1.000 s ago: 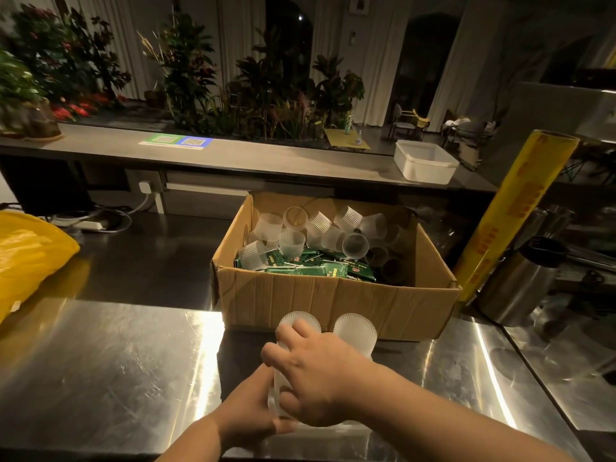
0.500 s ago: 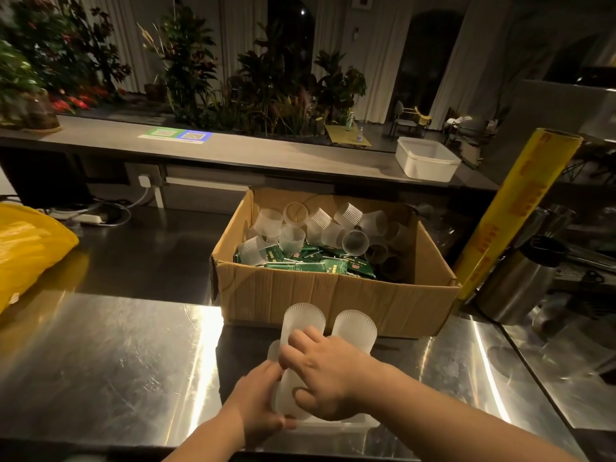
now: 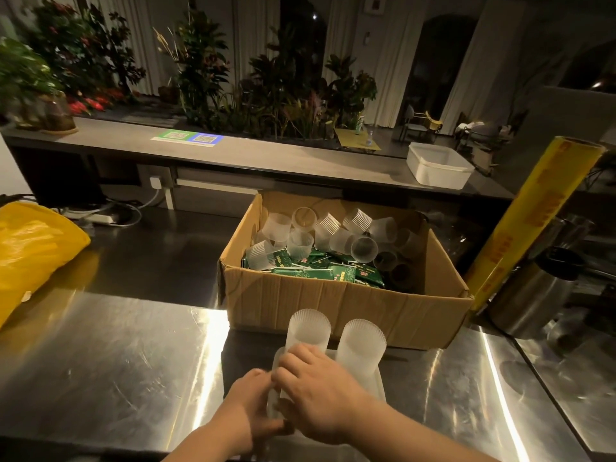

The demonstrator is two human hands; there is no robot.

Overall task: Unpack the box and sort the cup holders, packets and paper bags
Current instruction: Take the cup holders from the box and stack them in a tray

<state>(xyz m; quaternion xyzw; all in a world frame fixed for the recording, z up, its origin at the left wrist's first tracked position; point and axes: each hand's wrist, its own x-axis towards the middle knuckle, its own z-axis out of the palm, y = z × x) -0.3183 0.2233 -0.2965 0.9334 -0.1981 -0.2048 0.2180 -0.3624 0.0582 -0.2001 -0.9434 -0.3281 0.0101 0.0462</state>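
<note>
Right hand [image 3: 320,395] curled over the lower part of a stack of cup holders [image 3: 308,331], fingers wrapped round it. Left hand [image 3: 246,415] closed on the stack's foot from 9 o'clock; its fingertips are hidden, so the exact hold can't be told. The stack stands upright on the steel tabletop [image 3: 110,371], apparently on a pale tray [image 3: 380,383]. Second stack [image 3: 361,348] just beside it at 2 o'clock, upright, untouched. The holders are frosted, see-through plastic sleeves with fine vertical ribs, nested one in another; they look light and likely slippery. Cardboard box [image 3: 346,305] at 12 o'clock, flaps open, close behind the stacks. Inside it are loose cup holders [image 3: 333,231] tumbled at all angles along the far side, with green packets [image 3: 316,270] heaped below them toward the near wall. No paper bags in sight, perhaps buried. Judgement: early going, two stacks out, most holders and all packets left to unpack. Yellow plastic bag [image 3: 33,248] at 10 o'clock, well apart. Yellow cling-film roll [image 3: 533,225] leaning at 2 o'clock.
</note>
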